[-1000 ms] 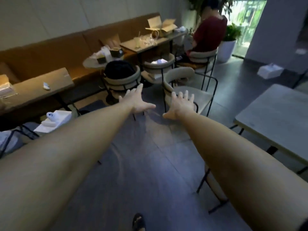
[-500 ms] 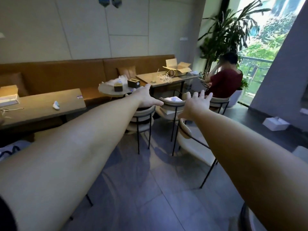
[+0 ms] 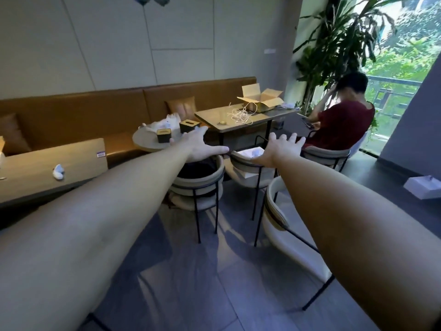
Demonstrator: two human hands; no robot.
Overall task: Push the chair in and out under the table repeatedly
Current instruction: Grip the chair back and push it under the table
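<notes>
Both my arms stretch straight out in front of me, palms down. My left hand (image 3: 199,145) and my right hand (image 3: 278,149) are open, fingers spread, holding nothing and touching nothing. Below my right forearm stands a cream chair (image 3: 278,218) with thin black legs, apart from any table. Two more cream chairs, one (image 3: 202,185) with a dark seat load, one (image 3: 248,168) with white items, face a rectangular table (image 3: 241,121). Neither hand touches a chair.
A small round table (image 3: 145,142) holds two black boxes. A brown bench (image 3: 83,115) runs along the wall behind a wooden table (image 3: 50,163). A person in a red top (image 3: 343,125) sits at the right. A white box (image 3: 422,187) lies on the floor.
The view has risen from the floor toward the wall and window. My arms stay stretched out and open, now level with the far chairs and tables.
</notes>
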